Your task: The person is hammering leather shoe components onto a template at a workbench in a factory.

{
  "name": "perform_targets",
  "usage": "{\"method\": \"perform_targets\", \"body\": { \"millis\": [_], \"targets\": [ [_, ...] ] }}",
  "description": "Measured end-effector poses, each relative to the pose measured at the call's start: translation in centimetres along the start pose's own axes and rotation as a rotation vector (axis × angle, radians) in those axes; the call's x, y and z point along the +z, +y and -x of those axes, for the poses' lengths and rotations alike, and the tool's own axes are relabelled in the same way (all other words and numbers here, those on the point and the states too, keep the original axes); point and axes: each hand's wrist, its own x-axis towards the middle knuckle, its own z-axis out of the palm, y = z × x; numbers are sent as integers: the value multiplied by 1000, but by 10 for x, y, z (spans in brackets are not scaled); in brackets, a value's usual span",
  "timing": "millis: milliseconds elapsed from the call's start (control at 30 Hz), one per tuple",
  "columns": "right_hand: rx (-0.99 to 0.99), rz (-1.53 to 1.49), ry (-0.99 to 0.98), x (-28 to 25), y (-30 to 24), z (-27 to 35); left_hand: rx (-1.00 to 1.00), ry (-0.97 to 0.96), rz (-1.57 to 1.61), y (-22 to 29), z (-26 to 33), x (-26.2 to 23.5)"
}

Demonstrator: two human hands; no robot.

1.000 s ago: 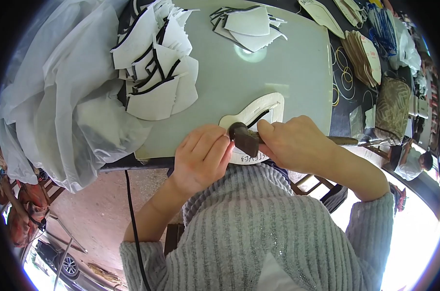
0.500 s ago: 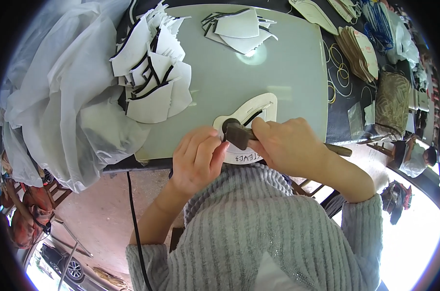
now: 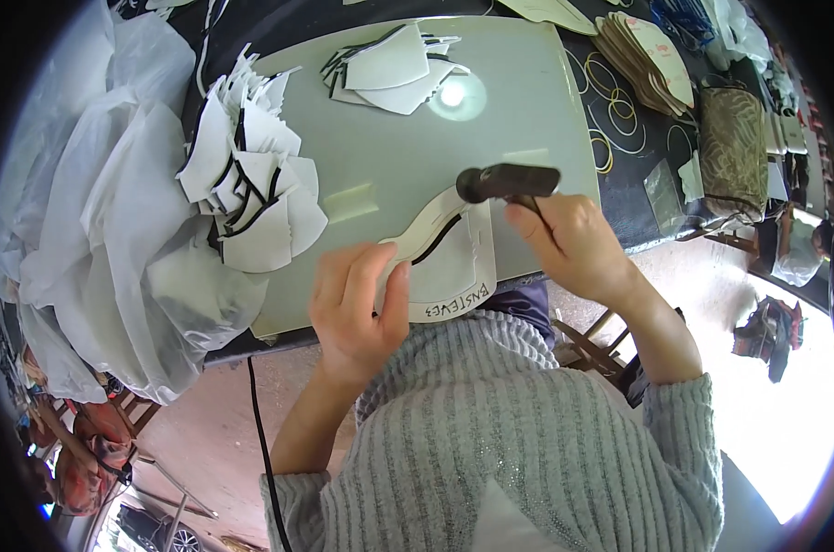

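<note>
Dark cloth-like covering lies under a smooth grey-green board (image 3: 389, 147) in the wearer's head view, with pale floor below and harsh light at the lower right. On the board's near edge lies a cream card template (image 3: 486, 262), flat and curved, lettered by hand along its near rim, and within it sits the white cut piece (image 3: 449, 276) with black edging (image 3: 435, 241) along its curved upper side. The right hand (image 3: 582, 244) has its fingers wrapped round the hammer (image 3: 509, 181), whose dark head, rounded at one end and blocky at the other, appears to hang above the template's far end. The left hand (image 3: 362, 304) rests at the template's left end, thumb a little apart from the forefinger; whether they pinch the edge, I cannot tell. The step in hand looks like hammering that black edging flat, with the tool between taps; another tap would call for a steady template and left fingertips clear of the head. Farther off, stiff white pieces with black edging lie in a jagged left-hand heap (image 3: 260, 244) and a smaller pile (image 3: 389, 64); crumpled, translucent plastic sheeting (image 3: 113, 212) drapes the left side, and thin yellow loops (image 3: 623, 103) curl beside layered brown cards (image 3: 651, 60)
</note>
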Motion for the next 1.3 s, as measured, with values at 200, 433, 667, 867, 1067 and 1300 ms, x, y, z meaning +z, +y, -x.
{"method": "perform_targets", "body": {
  "millis": [200,433,667,867,1067,1300],
  "targets": [
    [49,256,-7,13,6,15,78,-71,-57,10,-24,31],
    [46,266,-84,10,8,14,29,-202,-142,10,-38,37],
    [28,255,-67,13,10,14,-93,-285,-136,8,-47,37],
    [47,209,-26,17,11,19,-130,-371,-27,11,-52,29],
    [21,215,3,11,20,20,-174,-353,-62,12,-50,32],
    [-108,173,53,-20,-30,19,-129,91,83,11,-27,2]
  ]
}}
